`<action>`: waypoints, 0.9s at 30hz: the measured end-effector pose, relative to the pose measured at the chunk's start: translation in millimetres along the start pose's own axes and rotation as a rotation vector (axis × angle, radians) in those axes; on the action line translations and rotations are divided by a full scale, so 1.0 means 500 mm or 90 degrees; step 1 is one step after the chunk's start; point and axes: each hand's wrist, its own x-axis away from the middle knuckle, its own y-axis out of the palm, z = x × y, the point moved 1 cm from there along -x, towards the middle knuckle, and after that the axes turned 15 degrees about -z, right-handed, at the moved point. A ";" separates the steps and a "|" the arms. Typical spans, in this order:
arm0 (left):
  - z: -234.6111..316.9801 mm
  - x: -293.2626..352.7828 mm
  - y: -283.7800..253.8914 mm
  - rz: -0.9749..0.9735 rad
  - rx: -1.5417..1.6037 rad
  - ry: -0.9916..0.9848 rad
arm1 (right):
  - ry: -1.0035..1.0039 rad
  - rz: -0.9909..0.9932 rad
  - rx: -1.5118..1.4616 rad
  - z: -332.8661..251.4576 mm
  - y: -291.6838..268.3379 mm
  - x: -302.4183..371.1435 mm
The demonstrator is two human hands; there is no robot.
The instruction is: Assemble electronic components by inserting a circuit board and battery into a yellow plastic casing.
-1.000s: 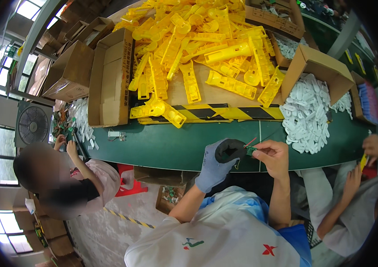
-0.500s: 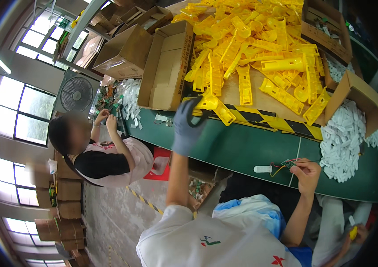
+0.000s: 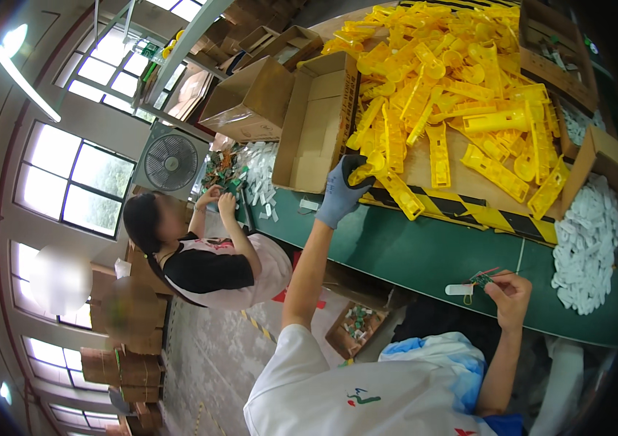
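My left hand (image 3: 344, 195), in a grey glove with black fingers, is closed round the end of a yellow plastic casing (image 3: 405, 199) at the near edge of the pile. Its thumb and fingers curl over the casing's rounded end. My right hand (image 3: 511, 298), bare, pinches a small green circuit board (image 3: 483, 280) over the green table. Thin wires run from the board, and a white plastic piece (image 3: 459, 289) sits at its left side.
A heap of yellow casings (image 3: 432, 80) fills the tray with a striped edge (image 3: 480, 212). White plastic pieces (image 3: 587, 251) are piled at right. A cardboard box (image 3: 315, 123) stands left of the heap. A co-worker (image 3: 211, 265) handles small parts at the far left.
My left hand has gone from spread fingers over the casing to closed on it. My right hand still pinches the board. The whole view has shifted, moving the scene to the right.
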 end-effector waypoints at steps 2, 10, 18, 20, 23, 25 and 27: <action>0.002 0.003 0.011 0.011 -0.002 -0.024 | 0.015 -0.006 -0.025 0.006 0.008 0.001; 0.068 0.033 0.057 0.236 -0.339 -0.062 | 0.049 0.031 -0.046 0.002 0.014 -0.005; 0.228 0.110 0.292 0.047 0.547 -0.056 | 0.044 0.043 -0.099 -0.008 0.018 -0.016; 0.240 0.083 0.353 0.019 0.613 -0.114 | 0.062 0.045 -0.179 -0.003 0.011 -0.016; 0.261 0.045 0.427 -0.057 0.630 -0.158 | 0.054 0.093 -0.212 0.000 -0.010 -0.007; 0.289 0.038 0.451 -0.181 0.688 -0.159 | 0.066 0.114 -0.200 -0.010 -0.020 0.000; 0.317 0.035 0.462 -0.278 0.815 -0.125 | 0.075 0.133 -0.147 -0.024 -0.036 0.001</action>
